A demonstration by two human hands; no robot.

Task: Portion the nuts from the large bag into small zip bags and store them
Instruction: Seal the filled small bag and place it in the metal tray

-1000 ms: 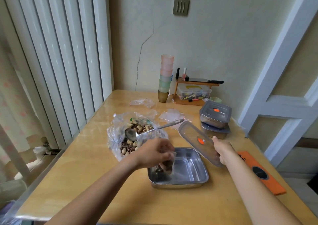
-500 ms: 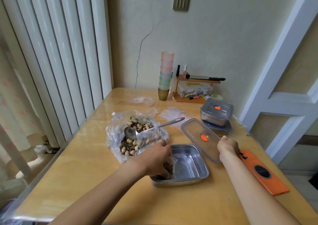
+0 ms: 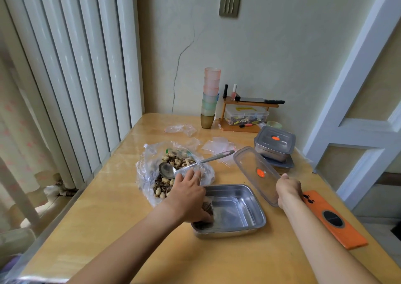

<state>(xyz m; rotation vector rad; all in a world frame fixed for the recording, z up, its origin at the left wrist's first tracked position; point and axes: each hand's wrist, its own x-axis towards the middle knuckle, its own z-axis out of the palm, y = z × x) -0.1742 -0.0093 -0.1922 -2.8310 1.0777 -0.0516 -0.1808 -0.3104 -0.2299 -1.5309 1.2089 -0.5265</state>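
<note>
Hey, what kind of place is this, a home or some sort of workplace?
Most likely a home, perhaps a dining corner: a wooden table, stacked plastic cups, and nail polish on a small shelf.

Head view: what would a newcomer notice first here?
At centre, the left hand holds a small bag of nuts down in the steel tray, while the right hand grips the clear lid tilted beside it. Behind the tray sits the large bag of nuts with a spoon on it; an orange phone lies at right.
</note>
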